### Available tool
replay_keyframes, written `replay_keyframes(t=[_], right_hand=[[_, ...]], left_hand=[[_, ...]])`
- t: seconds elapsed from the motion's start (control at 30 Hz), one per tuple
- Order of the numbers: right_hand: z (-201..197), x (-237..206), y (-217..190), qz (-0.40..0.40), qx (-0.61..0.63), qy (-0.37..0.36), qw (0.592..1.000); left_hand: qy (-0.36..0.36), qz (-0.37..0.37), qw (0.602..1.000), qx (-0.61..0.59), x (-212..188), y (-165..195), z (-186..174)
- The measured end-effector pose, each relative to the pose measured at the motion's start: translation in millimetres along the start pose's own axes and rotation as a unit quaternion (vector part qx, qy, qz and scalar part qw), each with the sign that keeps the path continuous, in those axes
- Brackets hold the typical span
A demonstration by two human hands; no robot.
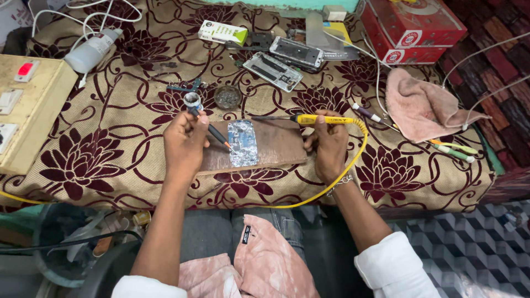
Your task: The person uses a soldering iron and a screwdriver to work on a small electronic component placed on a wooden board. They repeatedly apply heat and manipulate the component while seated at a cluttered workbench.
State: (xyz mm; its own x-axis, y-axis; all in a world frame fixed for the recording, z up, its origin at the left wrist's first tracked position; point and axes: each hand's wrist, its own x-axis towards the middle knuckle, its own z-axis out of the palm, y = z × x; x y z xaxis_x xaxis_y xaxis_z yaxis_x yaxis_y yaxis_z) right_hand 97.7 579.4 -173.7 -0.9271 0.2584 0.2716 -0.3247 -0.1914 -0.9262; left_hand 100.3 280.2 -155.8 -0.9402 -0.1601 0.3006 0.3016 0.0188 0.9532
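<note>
My left hand (185,144) grips a slim screwdriver-like tool (212,129) with a silver cap; its orange tip touches the left edge of an opened phone body (243,142). That phone lies on a brown wooden board (279,144) at the table's front middle. My right hand (329,144) holds a yellow soldering iron (317,119) level, its dark tip pointing left just above the board's far edge. A yellow cord (353,160) runs from the iron down past my right wrist.
On the floral cloth (121,132) lie two more opened phones (273,70), a small round dish (227,97), a pink rag (419,107), a red box (414,27), a white bottle (91,51) and a switchboard (22,105) at the left.
</note>
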Motion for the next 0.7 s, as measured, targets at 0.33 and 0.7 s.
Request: replay_keyframes(t=[0.33,0.7], right_hand=[[-1.8,-3.2,4.0,-0.003,0.009,-0.018,1.0],[-0.8,-3.9,3.1,0.006,-0.003,0.002,1.0]], left_hand=[[0.004,0.004,1.0,0.005,-0.7,-2.7,-0.9],[0.021,-0.005,1.0,0.001,-1.2,-5.3,-1.6]])
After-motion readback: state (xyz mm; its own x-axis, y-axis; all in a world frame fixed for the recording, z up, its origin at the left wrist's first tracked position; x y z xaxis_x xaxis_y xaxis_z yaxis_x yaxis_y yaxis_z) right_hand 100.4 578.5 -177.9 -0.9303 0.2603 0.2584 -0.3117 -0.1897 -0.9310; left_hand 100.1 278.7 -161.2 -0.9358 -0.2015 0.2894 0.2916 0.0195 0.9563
